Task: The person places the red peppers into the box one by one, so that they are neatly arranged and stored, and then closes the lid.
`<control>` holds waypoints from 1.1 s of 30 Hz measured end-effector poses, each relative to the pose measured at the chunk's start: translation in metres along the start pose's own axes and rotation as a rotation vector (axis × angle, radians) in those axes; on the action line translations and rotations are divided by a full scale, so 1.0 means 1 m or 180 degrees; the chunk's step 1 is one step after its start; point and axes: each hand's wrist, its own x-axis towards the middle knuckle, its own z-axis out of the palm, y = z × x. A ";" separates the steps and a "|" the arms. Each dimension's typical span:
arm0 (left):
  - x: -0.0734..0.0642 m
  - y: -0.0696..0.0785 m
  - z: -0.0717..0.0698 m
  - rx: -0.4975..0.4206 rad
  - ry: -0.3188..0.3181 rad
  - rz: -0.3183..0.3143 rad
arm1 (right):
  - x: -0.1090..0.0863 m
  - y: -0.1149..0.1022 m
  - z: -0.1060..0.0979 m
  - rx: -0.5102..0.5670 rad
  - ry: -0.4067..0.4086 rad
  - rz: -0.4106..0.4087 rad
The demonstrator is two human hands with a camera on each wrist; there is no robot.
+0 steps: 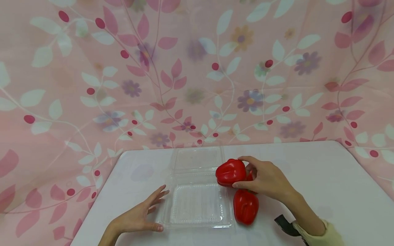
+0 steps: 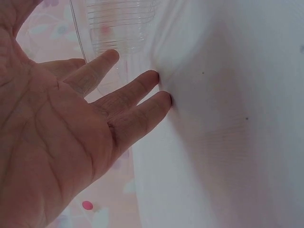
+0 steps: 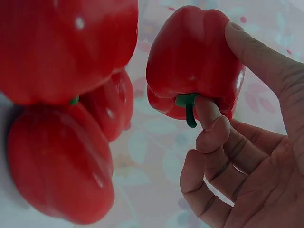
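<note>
My right hand [image 1: 271, 179] grips a red bell pepper [image 1: 230, 173] between thumb and fingers, raised by the right edge of a clear plastic clamshell box [image 1: 197, 205]. In the right wrist view the held pepper [image 3: 194, 52] shows its green stem [image 3: 186, 100] toward the fingers. Another red bell pepper [image 1: 245, 207] lies right of the box, and one more [image 1: 250, 176] is mostly hidden behind my right hand. My left hand [image 1: 140, 215] is at the box's left side with fingers spread; whether it touches the box I cannot tell. The left wrist view shows its palm [image 2: 52, 142] and the box's ridged wall [image 2: 121, 23].
The box's lid [image 1: 198, 159] lies folded back toward the far edge of the white table [image 1: 323, 184]. A pink floral cloth [image 1: 197, 75] hangs behind the table. In the right wrist view, more red bell peppers [image 3: 61, 164] are piled close together on the left.
</note>
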 end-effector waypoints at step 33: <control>0.002 0.003 0.000 0.0018 0.0018 -0.0166 | 0.002 -0.052 0.053 0.0070 -0.0087 0.0062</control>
